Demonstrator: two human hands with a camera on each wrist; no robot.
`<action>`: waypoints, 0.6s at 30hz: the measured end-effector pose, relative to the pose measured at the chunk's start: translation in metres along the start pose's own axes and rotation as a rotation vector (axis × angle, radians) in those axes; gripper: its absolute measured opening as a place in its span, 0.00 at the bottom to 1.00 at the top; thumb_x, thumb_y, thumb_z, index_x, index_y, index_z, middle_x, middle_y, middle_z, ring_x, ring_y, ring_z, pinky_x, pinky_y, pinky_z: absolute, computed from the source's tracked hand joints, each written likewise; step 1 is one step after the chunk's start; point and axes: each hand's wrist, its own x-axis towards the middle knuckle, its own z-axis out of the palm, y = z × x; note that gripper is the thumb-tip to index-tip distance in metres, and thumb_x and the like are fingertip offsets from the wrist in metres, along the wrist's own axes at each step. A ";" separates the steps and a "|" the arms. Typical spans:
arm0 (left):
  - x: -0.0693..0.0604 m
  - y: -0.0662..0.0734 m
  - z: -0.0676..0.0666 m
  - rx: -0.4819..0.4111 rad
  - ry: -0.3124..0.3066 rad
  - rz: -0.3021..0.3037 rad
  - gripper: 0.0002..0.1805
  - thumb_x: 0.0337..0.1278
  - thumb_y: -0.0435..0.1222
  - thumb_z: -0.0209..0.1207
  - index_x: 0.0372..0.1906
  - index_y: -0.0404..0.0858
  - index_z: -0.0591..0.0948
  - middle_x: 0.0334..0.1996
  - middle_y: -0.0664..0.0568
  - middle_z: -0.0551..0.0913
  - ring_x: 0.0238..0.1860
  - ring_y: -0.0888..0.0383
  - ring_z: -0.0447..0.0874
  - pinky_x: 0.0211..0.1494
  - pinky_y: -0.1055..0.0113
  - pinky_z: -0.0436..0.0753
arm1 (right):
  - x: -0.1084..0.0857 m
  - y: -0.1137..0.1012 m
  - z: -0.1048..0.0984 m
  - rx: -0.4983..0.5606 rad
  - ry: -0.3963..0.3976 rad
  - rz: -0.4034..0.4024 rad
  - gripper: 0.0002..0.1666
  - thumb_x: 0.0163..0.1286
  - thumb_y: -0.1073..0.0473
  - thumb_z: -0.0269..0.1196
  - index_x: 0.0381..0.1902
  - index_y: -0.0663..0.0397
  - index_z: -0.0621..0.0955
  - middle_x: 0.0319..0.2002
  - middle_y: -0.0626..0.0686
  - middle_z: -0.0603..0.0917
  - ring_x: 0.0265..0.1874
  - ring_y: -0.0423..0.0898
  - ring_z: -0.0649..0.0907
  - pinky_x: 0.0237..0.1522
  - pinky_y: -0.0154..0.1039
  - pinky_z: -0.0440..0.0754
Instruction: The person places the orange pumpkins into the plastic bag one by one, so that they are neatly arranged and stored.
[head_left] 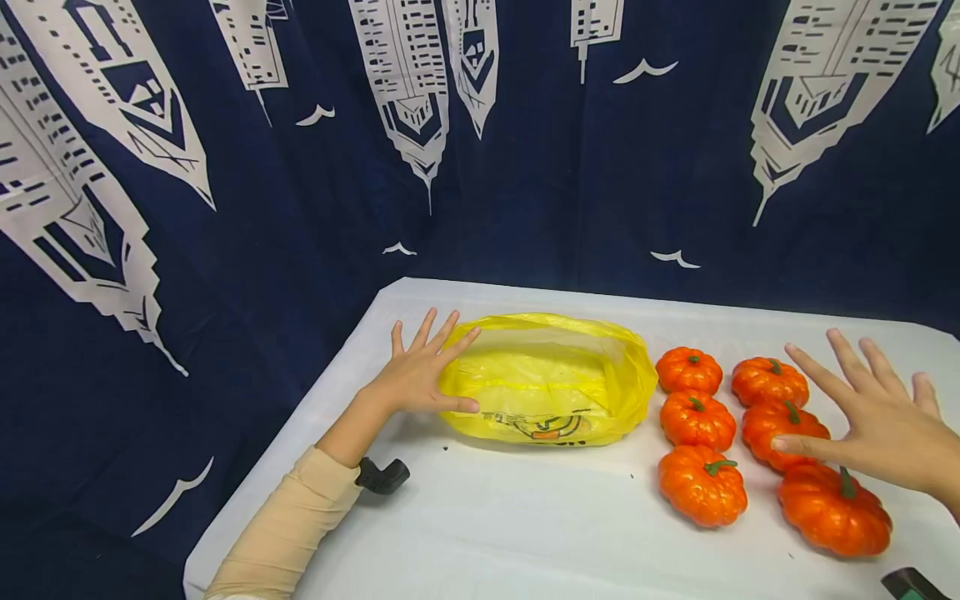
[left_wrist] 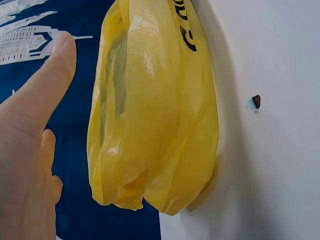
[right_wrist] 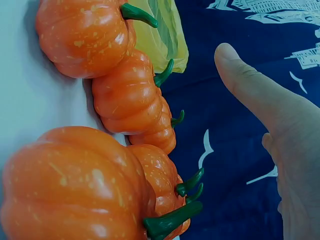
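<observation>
A yellow plastic bag [head_left: 540, 392] lies on the table with its mouth spread wide; dark print marks its front side. My left hand [head_left: 423, 371] is at the bag's left end, fingers spread, holding nothing. In the left wrist view the thumb stands apart from the bag [left_wrist: 160, 110]. To the right of the bag sit several small orange pumpkins [head_left: 703, 486] with green stems, in two rows. Over the right row my right hand [head_left: 881, 421] is spread, gripping nothing. The right wrist view shows its thumb clear of the pumpkins [right_wrist: 80, 185].
The white-covered table [head_left: 480, 525] has its left edge beneath the left forearm. Behind it hangs a dark blue curtain [head_left: 525, 217] with white building prints. A black object [head_left: 384, 477] shows beside the left wrist, and another dark object [head_left: 911, 583] at the lower right.
</observation>
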 end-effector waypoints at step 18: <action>-0.022 0.008 0.010 -0.491 0.185 -0.218 0.49 0.59 0.55 0.62 0.78 0.46 0.50 0.76 0.42 0.51 0.73 0.37 0.49 0.67 0.31 0.49 | 0.023 0.023 -0.006 0.339 -0.034 0.058 0.54 0.71 0.44 0.59 0.76 0.63 0.42 0.70 0.79 0.42 0.65 0.81 0.46 0.50 0.83 0.49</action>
